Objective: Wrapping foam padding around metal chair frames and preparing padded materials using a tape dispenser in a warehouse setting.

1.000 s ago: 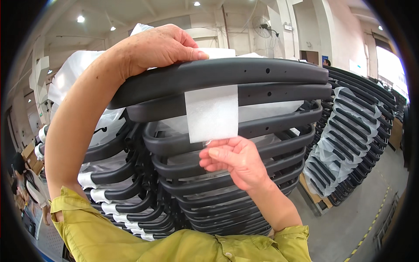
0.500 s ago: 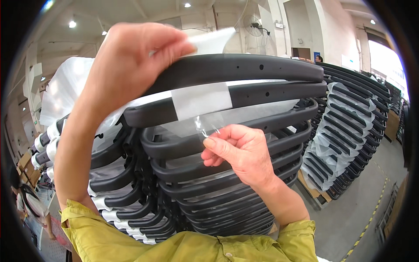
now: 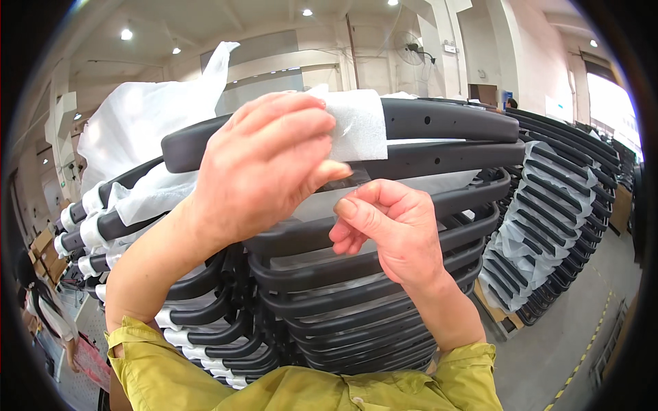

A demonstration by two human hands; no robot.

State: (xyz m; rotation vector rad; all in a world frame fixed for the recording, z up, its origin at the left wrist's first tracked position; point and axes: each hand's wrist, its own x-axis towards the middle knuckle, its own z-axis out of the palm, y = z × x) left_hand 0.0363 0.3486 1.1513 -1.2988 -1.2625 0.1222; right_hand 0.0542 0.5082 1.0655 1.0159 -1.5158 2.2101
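A white foam sheet lies wrapped over the upper black frame bar of a tall stack. My left hand is closed over the sheet's left side and the bar, fingers together and thumb pointing right; what lies under the palm is hidden. Just below, in front of the second black bar, my right hand pinches thumb against forefinger. Between them is a strip of clear tape, thin and mostly hidden, rising toward the left thumb.
Lower stacked black frames curve below my hands. Thin white sheeting stands up at the left, beside foam-wrapped bar ends. Another stack with translucent film is at the right, on a wooden pallet. A person is at far left.
My left hand has come down from above the top bar, bringing the foam sheet over its front. My right hand has shifted slightly right and stays pinched; the two hands are closer together.
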